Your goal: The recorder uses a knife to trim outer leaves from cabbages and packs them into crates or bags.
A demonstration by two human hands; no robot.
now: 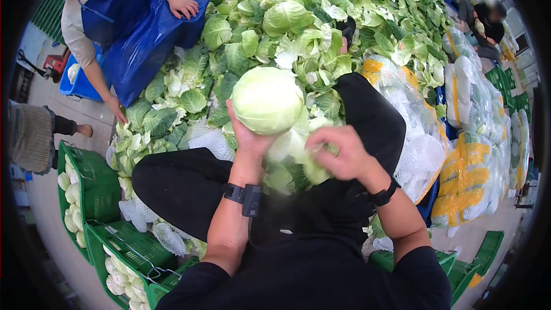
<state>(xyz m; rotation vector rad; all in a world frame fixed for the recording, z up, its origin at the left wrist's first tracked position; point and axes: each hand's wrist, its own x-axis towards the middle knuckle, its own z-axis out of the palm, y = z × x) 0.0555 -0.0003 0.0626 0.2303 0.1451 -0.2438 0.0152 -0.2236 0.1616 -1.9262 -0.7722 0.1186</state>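
Note:
My left hand (248, 136) supports a pale green, trimmed cabbage (268, 101) from below and the left side, holding it up above my lap. To the right of the cabbage is my right hand (340, 150), its fingers curled around a loose cabbage leaf (315, 167) that is partly blurred by motion. The leaf hangs down beside more pale leaves under the cabbage, and those are smeared too. A dark band circles each wrist.
Cabbage leaves (367, 0) pile up ahead. Green crates (97, 186) of cabbages stand at left, and bagged cabbages (468, 175) are stacked at right. A person in a blue apron (117, 8) works at far left; another person (488, 23) sits at far right.

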